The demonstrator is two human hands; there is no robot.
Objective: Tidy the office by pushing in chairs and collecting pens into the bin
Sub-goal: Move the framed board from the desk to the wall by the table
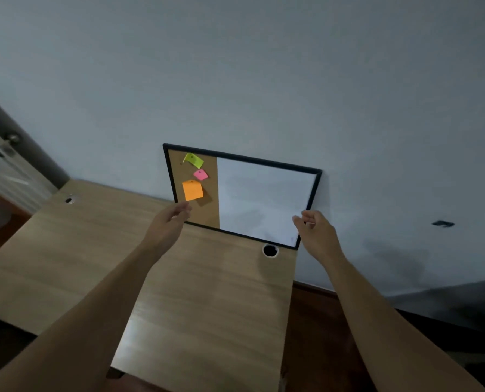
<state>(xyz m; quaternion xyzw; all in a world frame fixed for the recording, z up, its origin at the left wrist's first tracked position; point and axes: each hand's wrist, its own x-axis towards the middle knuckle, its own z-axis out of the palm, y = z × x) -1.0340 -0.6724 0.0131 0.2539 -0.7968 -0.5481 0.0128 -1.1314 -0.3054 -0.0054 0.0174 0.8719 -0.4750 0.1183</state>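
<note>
- Both bare forearms reach forward toward the black-framed board (pixel 266 193), which serves as the landmark.
- The left hand (pixel 169 222) is at the board's lower left corner, fingers loosely curled and parted, fingertips (pixel 185 208) over the frame edge; whether they touch it is unclear.
- The right hand (pixel 316 232) is at the board's lower right corner, thumb and fingers spread apart, holding nothing visible.
- Both wrists are straight, palms turned inward toward each other.
</note>
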